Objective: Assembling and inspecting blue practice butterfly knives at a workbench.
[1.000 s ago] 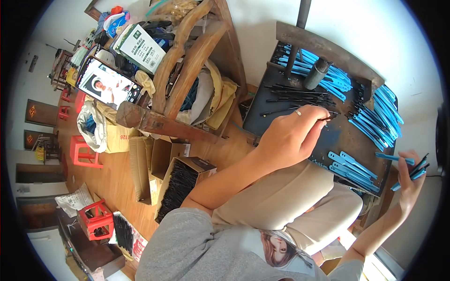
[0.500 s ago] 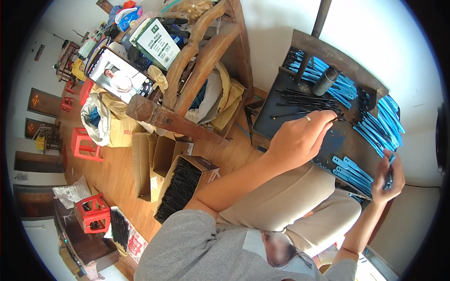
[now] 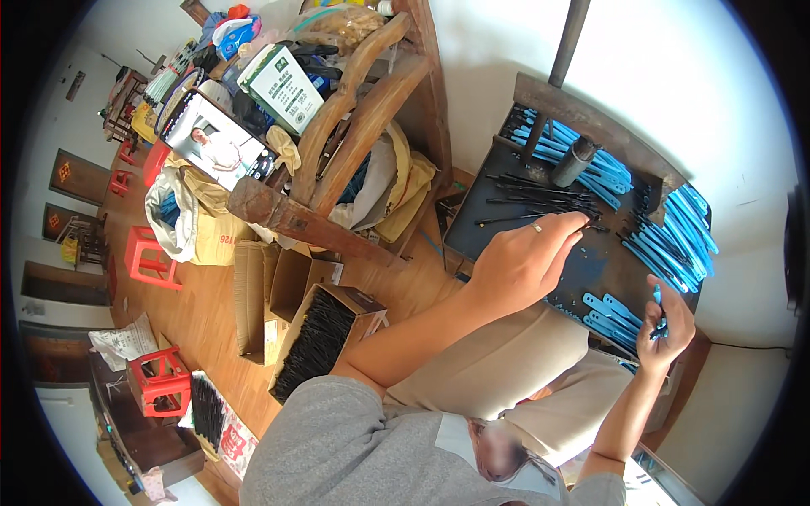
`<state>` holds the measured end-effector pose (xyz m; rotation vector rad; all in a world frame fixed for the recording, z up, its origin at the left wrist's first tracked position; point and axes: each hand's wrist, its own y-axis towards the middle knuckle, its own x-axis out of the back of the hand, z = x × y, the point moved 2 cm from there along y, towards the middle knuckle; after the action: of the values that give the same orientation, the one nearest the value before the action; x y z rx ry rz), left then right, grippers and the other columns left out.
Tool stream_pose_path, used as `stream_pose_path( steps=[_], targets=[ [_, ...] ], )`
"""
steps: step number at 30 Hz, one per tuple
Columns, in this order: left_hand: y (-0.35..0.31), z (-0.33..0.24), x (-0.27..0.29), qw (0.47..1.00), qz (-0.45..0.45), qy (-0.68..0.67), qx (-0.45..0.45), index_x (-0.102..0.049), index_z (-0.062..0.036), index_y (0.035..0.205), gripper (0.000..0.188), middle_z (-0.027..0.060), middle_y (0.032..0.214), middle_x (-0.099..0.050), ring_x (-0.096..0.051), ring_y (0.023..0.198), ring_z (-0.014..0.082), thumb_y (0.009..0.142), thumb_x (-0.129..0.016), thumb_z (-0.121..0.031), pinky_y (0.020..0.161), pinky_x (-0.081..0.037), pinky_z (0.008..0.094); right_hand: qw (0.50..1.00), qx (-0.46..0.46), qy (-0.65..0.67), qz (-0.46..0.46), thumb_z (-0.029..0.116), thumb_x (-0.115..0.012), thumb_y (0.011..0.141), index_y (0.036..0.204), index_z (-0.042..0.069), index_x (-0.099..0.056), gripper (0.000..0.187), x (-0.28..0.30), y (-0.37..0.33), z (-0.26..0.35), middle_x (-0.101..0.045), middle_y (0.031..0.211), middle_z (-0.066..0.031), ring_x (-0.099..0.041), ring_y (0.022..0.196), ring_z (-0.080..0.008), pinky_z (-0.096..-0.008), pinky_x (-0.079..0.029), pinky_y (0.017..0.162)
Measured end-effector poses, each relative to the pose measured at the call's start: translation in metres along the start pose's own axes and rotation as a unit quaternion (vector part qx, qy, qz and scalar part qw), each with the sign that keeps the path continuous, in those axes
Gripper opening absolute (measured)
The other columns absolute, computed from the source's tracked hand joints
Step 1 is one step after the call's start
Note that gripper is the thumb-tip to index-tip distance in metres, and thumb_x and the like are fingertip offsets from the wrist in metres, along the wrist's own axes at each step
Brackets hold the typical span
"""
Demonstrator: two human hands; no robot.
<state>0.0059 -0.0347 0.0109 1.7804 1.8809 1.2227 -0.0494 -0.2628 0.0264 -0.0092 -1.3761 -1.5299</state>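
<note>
1. Far left: one red stool (image 3: 153, 257) stands on the wooden floor; a second red stool (image 3: 160, 384) is positioned nearer the lower edge.
2. Left, upper: an open sack (image 3: 162, 205) contains blue items. Above it, a phone (image 3: 215, 142) is propped at a tilt, screen lit and showing a person.
3. Left of centre, lower: an open box (image 3: 317, 344) is packed with black rods. An opened carton (image 3: 253, 295) stands just beside it.
4. Centre, upper: a curved wooden frame (image 3: 367, 101) stands between the phone and the dark work surface (image 3: 462, 237).
5. Left hand (image 3: 525, 257): extended over the work surface. Thumb and index finger are drawn close together at the ends of the loose black rods (image 3: 531, 201). The exact gap, and whether a rod is gripped, cannot be told.
6. Work surface, rear: an upright metal cylinder (image 3: 574, 164) stands between the loose black rods and the upper blue strips (image 3: 607, 181).
7. Work surface, front: the lower blue strips (image 3: 609, 320) lie in a group at the near edge.
8. Right hand (image 3: 671, 333): positioned just beside the lower blue strips. Fingers are curled closed around a few blue-and-black pieces (image 3: 657, 295), partly hidden by the fingers.
9. Far right: the right-hand blue strips (image 3: 679, 240) lie in an overlapping pile, black ends facing the cylinder side.
</note>
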Motion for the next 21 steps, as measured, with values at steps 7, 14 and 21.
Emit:
stream_pose_path(
  steps=[7, 14, 21],
  targets=[
    [-0.0018, 0.0004, 0.0003, 1.0, 0.003, 0.012, 0.011, -0.058, -0.0021, 0.104, 0.021, 0.0112, 0.087, -0.069, -0.069, 0.069, 0.0234, 0.085, -0.066, -0.002, 0.057, -0.053, 0.0287, 0.999, -0.039, 0.003, -0.005, -0.007, -0.051, 0.068, 0.1, -0.005, -0.065, 0.035, -0.0009, 0.0028, -0.0019, -0.054, 0.064, -0.0058, -0.043, 0.05, -0.0099, -0.0203, -0.035, 0.049],
    [-0.0009, -0.0031, -0.0008, 1.0, 0.014, 0.018, 0.016, -0.058, -0.0018, 0.105, 0.022, 0.0106, 0.088, -0.07, -0.07, 0.072, 0.0215, 0.085, -0.064, 0.0, 0.058, -0.054, 0.0272, 0.997, -0.074, 0.017, 0.015, -0.006, -0.064, 0.068, 0.097, -0.001, -0.069, 0.03, 0.0001, 0.004, -0.0028, -0.041, 0.056, -0.0059, -0.038, 0.046, -0.0159, -0.0261, -0.031, 0.045],
    [-0.0016, -0.0019, -0.0016, 0.999, 0.009, 0.017, 0.026, -0.058, -0.0019, 0.106, 0.021, 0.0106, 0.089, -0.07, -0.071, 0.076, 0.022, 0.085, -0.063, 0.001, 0.061, -0.054, 0.0269, 0.995, -0.081, 0.037, 0.041, -0.004, -0.065, 0.065, 0.097, 0.001, -0.069, 0.033, -0.0011, 0.0059, -0.0006, -0.042, 0.055, -0.0054, -0.04, 0.046, -0.0172, -0.0285, -0.032, 0.045]
  ],
)
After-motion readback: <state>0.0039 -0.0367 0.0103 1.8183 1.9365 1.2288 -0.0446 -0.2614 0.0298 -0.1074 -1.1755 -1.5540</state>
